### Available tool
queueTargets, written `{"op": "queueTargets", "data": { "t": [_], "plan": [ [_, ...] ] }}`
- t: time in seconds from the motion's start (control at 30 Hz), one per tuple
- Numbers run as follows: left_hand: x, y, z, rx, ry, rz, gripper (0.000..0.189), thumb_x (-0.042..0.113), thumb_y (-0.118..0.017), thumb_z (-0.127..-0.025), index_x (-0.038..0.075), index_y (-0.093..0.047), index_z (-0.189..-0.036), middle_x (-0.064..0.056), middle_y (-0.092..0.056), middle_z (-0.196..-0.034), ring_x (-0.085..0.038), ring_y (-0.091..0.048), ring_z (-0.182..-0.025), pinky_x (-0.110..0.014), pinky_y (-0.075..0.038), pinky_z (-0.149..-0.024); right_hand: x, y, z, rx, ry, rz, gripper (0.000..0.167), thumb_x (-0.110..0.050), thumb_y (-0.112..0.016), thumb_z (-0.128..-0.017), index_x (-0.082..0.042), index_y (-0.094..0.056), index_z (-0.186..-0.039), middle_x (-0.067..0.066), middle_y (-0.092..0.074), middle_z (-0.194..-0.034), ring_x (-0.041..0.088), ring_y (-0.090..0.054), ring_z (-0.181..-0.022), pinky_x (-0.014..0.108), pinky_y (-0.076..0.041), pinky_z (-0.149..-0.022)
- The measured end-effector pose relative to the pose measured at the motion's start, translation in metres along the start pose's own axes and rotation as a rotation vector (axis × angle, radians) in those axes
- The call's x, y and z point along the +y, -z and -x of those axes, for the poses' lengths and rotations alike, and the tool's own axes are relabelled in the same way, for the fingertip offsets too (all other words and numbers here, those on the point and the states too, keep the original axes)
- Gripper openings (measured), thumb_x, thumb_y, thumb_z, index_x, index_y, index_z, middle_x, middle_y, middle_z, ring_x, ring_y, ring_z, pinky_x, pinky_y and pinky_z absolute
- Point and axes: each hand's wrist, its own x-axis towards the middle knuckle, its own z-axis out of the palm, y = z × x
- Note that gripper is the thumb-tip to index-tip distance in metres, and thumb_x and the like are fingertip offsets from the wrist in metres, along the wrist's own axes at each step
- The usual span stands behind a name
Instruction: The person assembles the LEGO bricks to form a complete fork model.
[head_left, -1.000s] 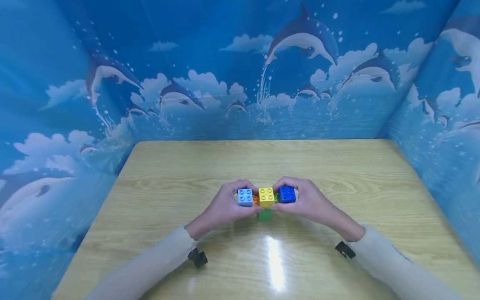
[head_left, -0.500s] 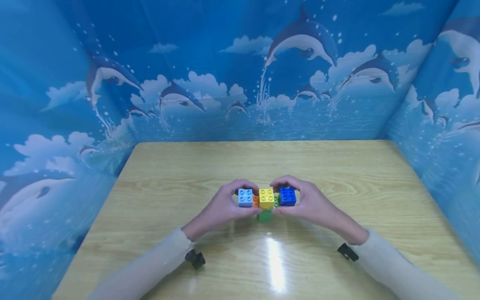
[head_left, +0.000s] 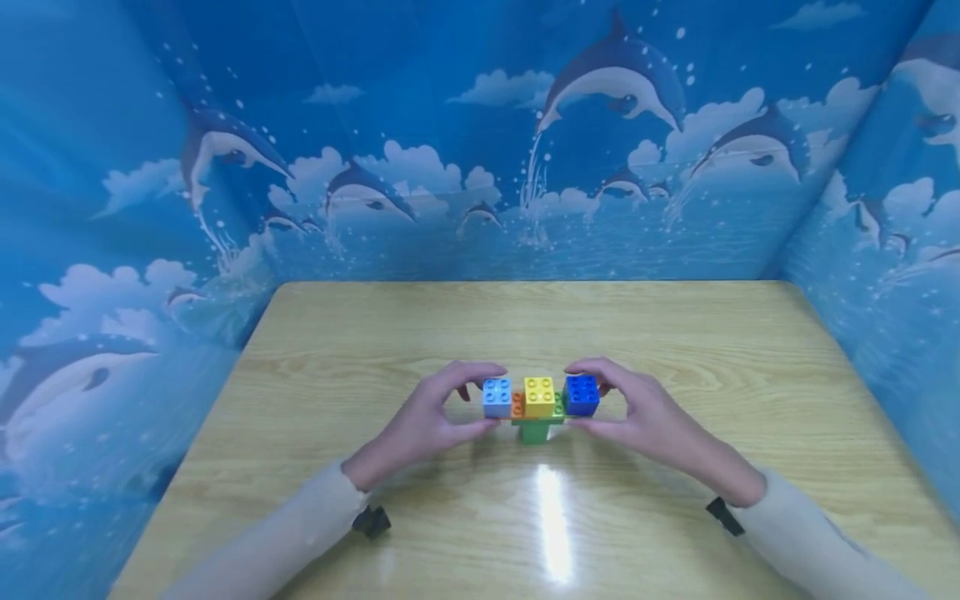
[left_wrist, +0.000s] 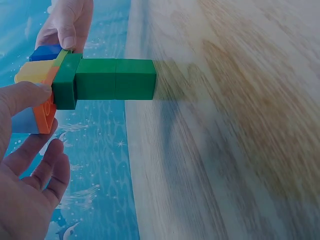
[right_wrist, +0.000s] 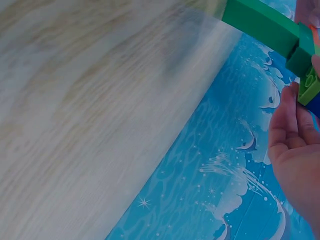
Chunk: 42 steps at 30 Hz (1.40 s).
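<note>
A toy-brick structure stands upright on the table, on a green brick column. Its top carries a light blue brick, a yellow brick and a dark blue brick. Below them show an orange brick and a light green brick. My left hand lies around the light blue end, thumb in front and fingers behind, spread loosely. Around the dark blue end my right hand does the same. Whether any fingertip still touches is hard to tell.
The wood-grain table reaches back to a blue dolphin-print curtain, which also encloses both sides. A black device sits at the left sleeve and another black device at the right. Light glares on the table in front.
Both hands have spread outward from the middle, and their fingers have loosened around the end bricks. More of the orange and light green bricks shows. The structure stays upright.
</note>
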Motion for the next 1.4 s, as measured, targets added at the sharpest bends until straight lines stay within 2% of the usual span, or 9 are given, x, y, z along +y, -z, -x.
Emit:
{"op": "queueTargets", "data": {
  "t": [0.1,0.3,0.5,0.77,1.0,1.23,1.4],
  "plan": [
    [-0.001,-0.001,0.001,-0.002,-0.029,-0.021,0.071,0.003,-0.094,-0.086,0.019,-0.065,-0.149,0.004,-0.067,-0.146,-0.016,-0.063,-0.114,-0.052,-0.061,-0.085,0.001,0.000,0.002,0.007,0.018,-0.001,0.070,0.003,-0.094,-0.081,-0.010,-0.064,-0.143,0.001,-0.075,-0.125,0.014,-0.071,-0.098,0.045,-0.064,-0.085],
    [-0.003,-0.002,0.003,0.022,-0.086,-0.056,0.073,0.000,-0.093,-0.084,0.016,-0.065,-0.148,0.000,-0.070,-0.138,-0.016,-0.064,-0.109,-0.050,-0.062,-0.084,0.004,-0.003,0.008,0.035,0.033,0.041,0.072,0.006,-0.093,-0.082,-0.010,-0.061,-0.145,0.003,-0.074,-0.131,0.012,-0.070,-0.099,0.038,-0.063,-0.082],
    [-0.004,-0.002,0.005,0.057,-0.128,-0.077,0.071,-0.003,-0.092,-0.083,0.013,-0.065,-0.147,-0.002,-0.073,-0.127,-0.019,-0.067,-0.105,-0.044,-0.062,-0.081,0.007,-0.006,0.012,0.105,0.121,0.075,0.080,0.009,-0.094,-0.076,-0.008,-0.059,-0.146,0.009,-0.073,-0.131,0.012,-0.070,-0.094,0.035,-0.064,-0.075],
    [-0.009,0.000,0.003,0.077,-0.103,-0.011,0.074,-0.004,-0.092,-0.084,0.014,-0.063,-0.150,-0.003,-0.075,-0.122,-0.030,-0.072,-0.103,-0.054,-0.062,-0.079,0.013,-0.009,0.013,0.138,0.129,0.026,0.081,0.009,-0.093,-0.078,-0.007,-0.057,-0.149,0.013,-0.077,-0.121,0.017,-0.075,-0.094,0.036,-0.065,-0.073],
    [-0.014,-0.001,-0.004,0.075,-0.077,0.061,0.072,-0.002,-0.088,-0.090,0.018,-0.062,-0.154,0.001,-0.075,-0.123,-0.035,-0.071,-0.103,-0.055,-0.061,-0.082,0.013,-0.008,0.010,0.144,0.067,-0.035,0.077,0.007,-0.089,-0.085,-0.010,-0.057,-0.153,0.008,-0.075,-0.128,0.016,-0.075,-0.095,0.034,-0.064,-0.076],
    [-0.017,-0.004,-0.010,0.065,-0.019,0.092,0.070,0.000,-0.089,-0.090,0.021,-0.064,-0.153,0.000,-0.075,-0.122,-0.037,-0.070,-0.102,-0.062,-0.059,-0.084,0.015,-0.007,0.008,0.143,0.015,-0.103,0.074,0.006,-0.089,-0.087,-0.009,-0.057,-0.153,0.002,-0.077,-0.113,0.017,-0.073,-0.090,0.031,-0.063,-0.077],
    [-0.017,-0.004,-0.015,0.063,0.021,0.089,0.069,0.002,-0.090,-0.090,0.022,-0.064,-0.151,0.002,-0.074,-0.118,-0.036,-0.070,-0.100,-0.061,-0.059,-0.085,0.015,-0.008,0.006,0.139,-0.041,-0.104,0.074,0.003,-0.090,-0.087,-0.010,-0.058,-0.152,-0.001,-0.076,-0.105,0.016,-0.070,-0.086,0.031,-0.063,-0.076]
  ]
}}
